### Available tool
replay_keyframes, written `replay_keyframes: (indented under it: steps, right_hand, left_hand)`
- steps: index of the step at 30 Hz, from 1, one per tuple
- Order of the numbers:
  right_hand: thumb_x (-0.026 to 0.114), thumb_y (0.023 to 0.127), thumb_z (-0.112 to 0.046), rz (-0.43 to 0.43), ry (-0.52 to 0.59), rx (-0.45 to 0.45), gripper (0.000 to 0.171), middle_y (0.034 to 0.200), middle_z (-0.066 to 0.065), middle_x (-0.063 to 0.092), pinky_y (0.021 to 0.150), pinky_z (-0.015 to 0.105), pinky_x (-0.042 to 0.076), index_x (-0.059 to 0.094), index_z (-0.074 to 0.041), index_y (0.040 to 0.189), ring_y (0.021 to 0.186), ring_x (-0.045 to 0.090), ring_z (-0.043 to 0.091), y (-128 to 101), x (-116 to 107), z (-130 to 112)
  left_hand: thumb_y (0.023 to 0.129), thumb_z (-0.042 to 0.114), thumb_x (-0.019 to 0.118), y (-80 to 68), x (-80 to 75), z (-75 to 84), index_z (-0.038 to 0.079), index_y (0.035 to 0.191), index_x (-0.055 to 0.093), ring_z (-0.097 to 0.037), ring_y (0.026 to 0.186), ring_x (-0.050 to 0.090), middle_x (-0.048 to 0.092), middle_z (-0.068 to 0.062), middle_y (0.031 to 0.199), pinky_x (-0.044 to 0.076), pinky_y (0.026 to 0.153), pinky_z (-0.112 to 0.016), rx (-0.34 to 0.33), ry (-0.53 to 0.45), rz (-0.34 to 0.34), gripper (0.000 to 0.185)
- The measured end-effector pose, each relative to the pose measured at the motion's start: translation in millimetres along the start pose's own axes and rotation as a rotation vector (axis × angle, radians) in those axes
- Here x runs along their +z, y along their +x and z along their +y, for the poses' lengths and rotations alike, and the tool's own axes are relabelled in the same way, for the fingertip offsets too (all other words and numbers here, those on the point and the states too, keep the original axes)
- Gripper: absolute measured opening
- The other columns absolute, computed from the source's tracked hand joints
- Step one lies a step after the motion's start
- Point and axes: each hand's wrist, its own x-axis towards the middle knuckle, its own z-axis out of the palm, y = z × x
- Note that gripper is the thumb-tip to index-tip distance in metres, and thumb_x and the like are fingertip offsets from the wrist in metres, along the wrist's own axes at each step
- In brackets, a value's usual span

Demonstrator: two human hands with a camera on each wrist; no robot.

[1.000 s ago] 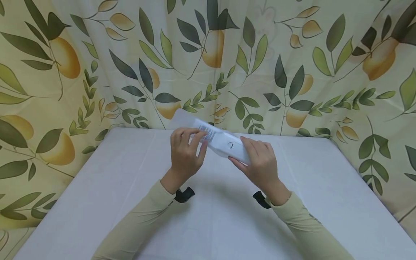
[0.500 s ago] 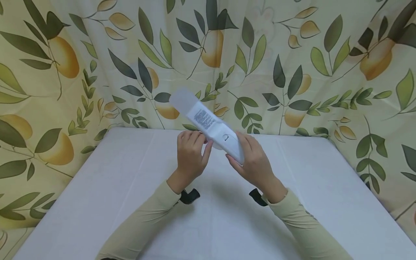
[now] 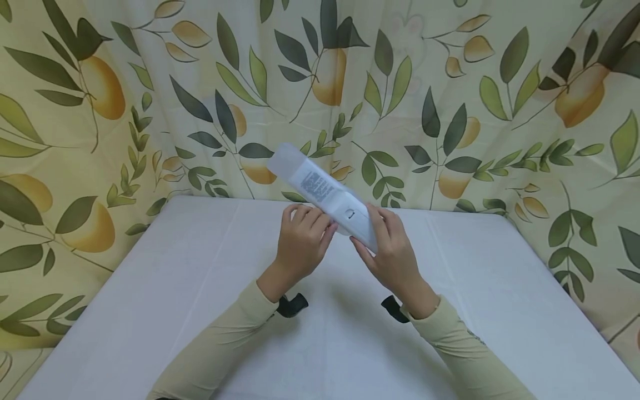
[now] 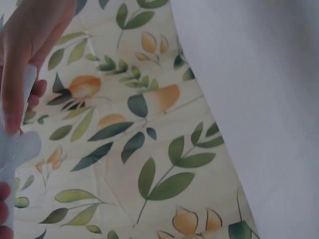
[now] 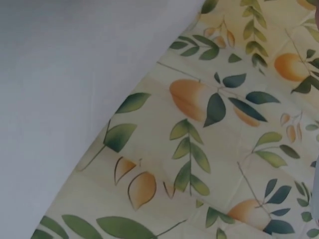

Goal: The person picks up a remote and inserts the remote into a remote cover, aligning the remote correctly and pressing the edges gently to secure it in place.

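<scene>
A long white object (image 3: 320, 188) with a block of grey print, a small dark mark and a clear, filmy far end is held up above the table, slanting from upper left to lower right. My right hand (image 3: 392, 247) grips its near right end, thumb below and fingers over the edge. At its lower edge, near the middle, my left hand (image 3: 303, 239) pinches it with thumb and curled fingers. The left wrist view shows the left hand (image 4: 30, 45) on a translucent part (image 4: 29, 147) at the frame's left edge. Its underside is hidden in the head view.
A white-covered table (image 3: 225, 333) spreads under both arms. Behind it hangs a curtain (image 3: 400, 133) printed with leaves and orange fruit. Black wrist-camera pieces (image 3: 292, 305) sit below each wrist, and pale sleeves (image 3: 215, 344) cover the arms.
My left hand has moved from the printed face down to the lower edge and slightly right. The white object's far end has tilted upward, then dipped a little.
</scene>
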Motion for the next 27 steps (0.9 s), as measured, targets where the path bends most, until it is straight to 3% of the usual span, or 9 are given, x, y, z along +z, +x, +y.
replay_keyframes:
  steps: [2,5,9,14,17,20,24,27]
  right_hand:
    - [0.086,0.061,-0.01,0.008,-0.018,-0.027,0.075,0.109,0.026,0.055,0.076,0.048,0.055,0.05,0.007,0.124,0.092,0.057,0.037,-1,0,4]
    - [0.087,0.059,-0.009,0.019,-0.045,-0.081,0.076,0.107,0.026,0.057,0.073,0.048,0.054,0.051,0.007,0.123,0.087,0.058,0.037,-4,0,9]
    - [0.084,0.064,-0.01,0.013,-0.078,-0.158,0.068,0.106,0.024,0.058,0.068,0.046,0.052,0.052,0.007,0.122,0.084,0.057,0.036,-8,-1,15]
    - [0.061,0.09,-0.022,0.002,-0.096,-0.266,0.042,0.108,0.022,0.059,0.065,0.042,0.05,0.054,0.006,0.121,0.085,0.057,0.034,-12,-1,17]
    - [0.052,0.096,-0.028,-0.007,-0.089,-0.291,0.042,0.109,0.021,0.059,0.065,0.042,0.049,0.055,0.006,0.12,0.085,0.057,0.033,-13,0,17]
    - [0.069,0.085,-0.021,-0.041,-0.057,-0.297,0.047,0.11,0.021,0.059,0.068,0.042,0.052,0.055,0.006,0.121,0.086,0.058,0.034,-14,0,17]
    - [0.086,0.06,-0.011,-0.099,0.006,-0.311,0.073,0.11,0.022,0.059,0.07,0.041,0.055,0.054,0.005,0.124,0.086,0.059,0.034,-14,0,16]
    - [0.087,0.057,-0.009,-0.123,0.034,-0.319,0.077,0.11,0.022,0.058,0.07,0.038,0.056,0.053,0.006,0.124,0.085,0.058,0.032,-13,1,16]
  left_hand:
    - [0.081,0.024,0.073,-0.7,-1.9,-3.7,0.008,0.083,0.067,-0.022,0.083,0.057,0.067,-0.004,0.082,0.044,0.084,-0.042,0.018,0.02,0.019,0.017]
    - [0.077,0.022,0.076,0.1,-5.1,-8.7,0.008,0.078,0.066,-0.023,0.08,0.057,0.066,-0.005,0.078,0.045,0.08,-0.041,0.01,0.024,0.1,0.017]
    - [0.078,0.02,0.074,7.6,-8.4,-12.2,0.006,0.082,0.067,-0.025,0.079,0.057,0.066,-0.008,0.08,0.045,0.077,-0.041,-0.028,0.022,0.193,0.017]
    - [0.081,0.02,0.072,17.4,-9.0,-13.3,0.011,0.096,0.073,-0.023,0.086,0.057,0.067,-0.005,0.088,0.044,0.083,-0.042,0.039,0.032,0.146,0.017]
    - [0.076,0.016,0.077,17.8,-7.0,-14.0,0.013,0.093,0.075,-0.022,0.087,0.058,0.067,-0.003,0.087,0.045,0.085,-0.042,0.097,0.046,0.119,0.017]
    - [0.073,0.012,0.079,15.9,-3.5,-14.5,0.012,0.088,0.074,-0.021,0.085,0.059,0.067,-0.002,0.085,0.045,0.085,-0.042,0.117,0.061,0.125,0.015]
    - [0.075,0.01,0.077,14.4,-0.2,-13.0,0.009,0.082,0.073,-0.021,0.083,0.058,0.066,-0.004,0.082,0.046,0.084,-0.041,0.118,0.046,0.142,0.008]
    - [0.078,0.01,0.074,14.3,1.1,-10.7,0.008,0.081,0.073,-0.021,0.083,0.058,0.066,-0.004,0.081,0.046,0.083,-0.04,0.12,0.028,0.151,0.003]
